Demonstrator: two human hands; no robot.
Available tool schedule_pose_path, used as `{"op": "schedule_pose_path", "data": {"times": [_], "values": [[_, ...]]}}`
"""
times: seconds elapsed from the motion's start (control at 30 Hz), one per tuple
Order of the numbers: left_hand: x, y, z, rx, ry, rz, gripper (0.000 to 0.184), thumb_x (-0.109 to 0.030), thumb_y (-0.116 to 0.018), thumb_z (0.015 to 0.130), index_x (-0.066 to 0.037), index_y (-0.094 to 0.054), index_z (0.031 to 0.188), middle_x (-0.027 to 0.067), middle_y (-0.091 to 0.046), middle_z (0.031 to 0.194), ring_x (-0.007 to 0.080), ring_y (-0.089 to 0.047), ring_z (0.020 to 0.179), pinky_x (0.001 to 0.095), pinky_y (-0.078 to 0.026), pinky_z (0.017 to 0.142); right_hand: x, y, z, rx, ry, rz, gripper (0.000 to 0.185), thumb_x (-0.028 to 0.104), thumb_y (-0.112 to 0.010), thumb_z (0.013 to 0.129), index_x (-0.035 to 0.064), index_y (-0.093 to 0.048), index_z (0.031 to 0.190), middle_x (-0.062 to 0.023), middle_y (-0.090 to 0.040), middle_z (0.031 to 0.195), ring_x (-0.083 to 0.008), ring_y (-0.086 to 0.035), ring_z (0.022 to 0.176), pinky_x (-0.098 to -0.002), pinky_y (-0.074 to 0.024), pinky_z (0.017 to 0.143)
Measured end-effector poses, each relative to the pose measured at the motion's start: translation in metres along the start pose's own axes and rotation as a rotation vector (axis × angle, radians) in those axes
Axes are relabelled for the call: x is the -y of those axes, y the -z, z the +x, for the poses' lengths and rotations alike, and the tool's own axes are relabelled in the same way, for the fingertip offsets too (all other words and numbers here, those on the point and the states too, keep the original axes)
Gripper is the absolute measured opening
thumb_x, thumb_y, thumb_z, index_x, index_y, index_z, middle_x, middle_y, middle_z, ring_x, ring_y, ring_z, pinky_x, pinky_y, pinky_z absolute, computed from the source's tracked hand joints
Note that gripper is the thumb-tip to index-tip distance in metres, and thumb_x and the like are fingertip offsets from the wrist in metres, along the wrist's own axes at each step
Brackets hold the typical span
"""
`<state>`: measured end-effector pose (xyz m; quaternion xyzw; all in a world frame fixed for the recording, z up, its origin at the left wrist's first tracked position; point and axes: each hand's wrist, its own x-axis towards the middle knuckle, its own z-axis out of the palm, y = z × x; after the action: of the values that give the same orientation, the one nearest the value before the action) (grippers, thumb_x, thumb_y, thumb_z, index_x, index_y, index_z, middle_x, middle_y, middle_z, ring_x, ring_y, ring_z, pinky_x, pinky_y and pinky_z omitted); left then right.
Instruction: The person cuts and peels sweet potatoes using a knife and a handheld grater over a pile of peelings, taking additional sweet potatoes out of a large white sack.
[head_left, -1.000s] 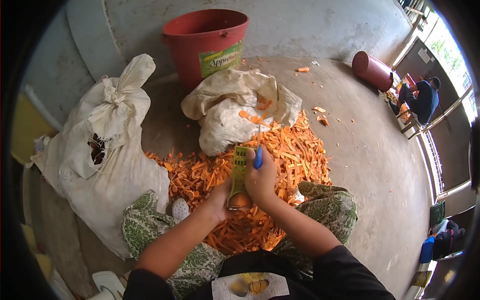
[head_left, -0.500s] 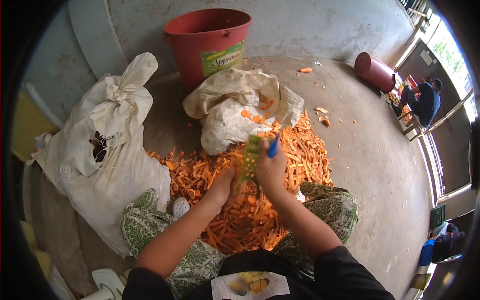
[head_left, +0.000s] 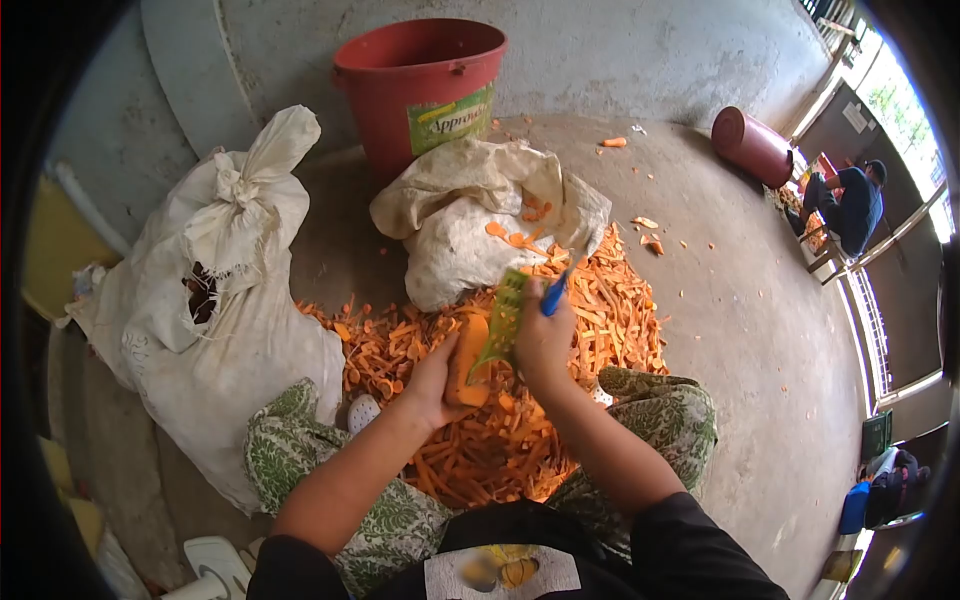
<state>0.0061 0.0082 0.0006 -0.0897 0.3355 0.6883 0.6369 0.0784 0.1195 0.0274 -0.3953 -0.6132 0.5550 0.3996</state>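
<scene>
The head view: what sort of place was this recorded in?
Probably a small food-preparation workroom: orange peelings lie heaped on the bare concrete floor, a big red tub stands by the wall, and another person sits at the right beside more orange pieces.

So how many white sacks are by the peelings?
2: a tied sack left of the peelings, and a crumpled sack just beyond them. Others may be hidden.

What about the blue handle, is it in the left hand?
No, the right hand holds the blue handle; the left hand holds an orange piece.
</scene>
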Motion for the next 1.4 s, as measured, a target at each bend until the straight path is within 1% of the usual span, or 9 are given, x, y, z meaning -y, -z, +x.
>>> {"op": "schedule_pose_path", "data": {"times": [0.1, 0.6, 0.83, 0.9, 1.07, 1.2, 1.23, 1.27, 1.4], "values": [[0.006, 0.004, 0.003, 0.06, 0.096, -0.075, 0.031, -0.031, -0.037, 0.092, -0.006, -0.049, 0.106, 0.0072, -0.059, 0.092, 0.0191, -0.06, 0.08, 0.0333, -0.051, 0.068, 0.003, -0.01, -0.018, 0.015, 0.171, -0.107, 0.027, 0.026, -0.048, 0.09, 0.0016, -0.049, 0.078, -0.0042, -0.045, 0.056, -0.0127, -0.04, 0.052, -0.0299, -0.0358, 0.049], [0.015, 0.007, 0.0, 0.064, 0.046, 0.031, 0.03, -0.028, -0.035, 0.093, -0.006, -0.048, 0.108, 0.0067, -0.058, 0.097, 0.0164, -0.059, 0.083, 0.0312, -0.051, 0.072, -0.004, -0.008, -0.023, 0.017, 0.136, -0.184, 0.025, 0.021, -0.05, 0.089, 0.0006, -0.046, 0.075, -0.0124, -0.043, 0.056, -0.021, -0.036, 0.049, -0.033, -0.0351, 0.049], [0.02, 0.001, -0.002, 0.069, -0.017, 0.165, 0.036, -0.034, -0.03, 0.095, -0.006, -0.045, 0.112, 0.006, -0.057, 0.096, 0.0167, -0.059, 0.083, 0.0323, -0.051, 0.071, -0.017, -0.003, -0.012, -0.016, 0.113, -0.294, 0.025, 0.021, -0.052, 0.088, 0.0, -0.047, 0.075, -0.0127, -0.044, 0.055, -0.0215, -0.039, 0.049, -0.035, -0.0351, 0.048], [0.017, -0.002, -0.006, 0.028, 0.001, 0.515, 0.041, -0.038, -0.026, 0.095, -0.006, -0.045, 0.112, 0.0073, -0.057, 0.095, 0.0169, -0.059, 0.082, 0.0316, -0.051, 0.069, -0.032, -0.003, 0.004, -0.08, 0.107, -0.285, 0.026, 0.022, -0.051, 0.088, -0.0003, -0.048, 0.074, -0.0121, -0.045, 0.055, -0.0217, -0.043, 0.05, -0.036, -0.0355, 0.049], [0.022, -0.008, -0.015, 0.074, 0.167, 0.359, 0.046, -0.04, -0.025, 0.095, -0.002, -0.045, 0.109, 0.0111, -0.059, 0.086, 0.0179, -0.061, 0.071, 0.0306, -0.052, 0.063, -0.051, 0.019, 0.058, -0.212, 0.023, -0.3, 0.029, 0.024, -0.048, 0.089, -0.0012, -0.049, 0.073, -0.0108, -0.047, 0.056, -0.0208, -0.045, 0.05, -0.0351, -0.0365, 0.049], [0.019, -0.014, -0.028, 0.077, 0.143, 0.494, 0.047, -0.041, -0.026, 0.094, -0.001, -0.046, 0.108, 0.0113, -0.059, 0.084, 0.0184, -0.061, 0.069, 0.0311, -0.052, 0.061, -0.049, 0.032, 0.078, -0.409, 0.054, -0.248, 0.03, 0.023, -0.047, 0.09, -0.0027, -0.049, 0.074, -0.0082, -0.048, 0.056, -0.0179, -0.044, 0.049, -0.0333, -0.0371, 0.048], [0.018, -0.013, -0.031, 0.1, 0.135, 0.556, 0.047, -0.041, -0.026, 0.094, -0.001, -0.047, 0.108, 0.0115, -0.059, 0.084, 0.0183, -0.061, 0.07, 0.0309, -0.051, 0.061, -0.047, 0.043, 0.088, -0.447, -0.061, -0.174, 0.03, 0.023, -0.046, 0.09, -0.0026, -0.051, 0.075, -0.0058, -0.049, 0.057, -0.0157, -0.045, 0.048, -0.0323, -0.0376, 0.048], [0.016, -0.01, -0.03, 0.099, 0.137, 0.562, 0.047, -0.041, -0.026, 0.094, -0.001, -0.047, 0.108, 0.0115, -0.059, 0.084, 0.0183, -0.061, 0.07, 0.0309, -0.051, 0.061, -0.056, 0.055, 0.098, -0.435, -0.091, -0.28, 0.029, 0.023, -0.045, 0.09, -0.0016, -0.053, 0.076, -0.0046, -0.05, 0.057, -0.0142, -0.045, 0.047, -0.0302, -0.0377, 0.047], [0.004, 0.001, -0.022, 0.038, -0.009, 0.591, 0.043, -0.04, -0.031, 0.094, -0.003, -0.048, 0.108, 0.0095, -0.059, 0.088, 0.0163, -0.061, 0.075, 0.03, -0.05, 0.066, -0.009, 0.025, 0.05, -0.22, 0.043, -0.035, 0.028, 0.024, -0.046, 0.09, -0.001, -0.053, 0.079, -0.0046, -0.051, 0.06, -0.0128, -0.047, 0.051, -0.0293, -0.038, 0.049]]}}
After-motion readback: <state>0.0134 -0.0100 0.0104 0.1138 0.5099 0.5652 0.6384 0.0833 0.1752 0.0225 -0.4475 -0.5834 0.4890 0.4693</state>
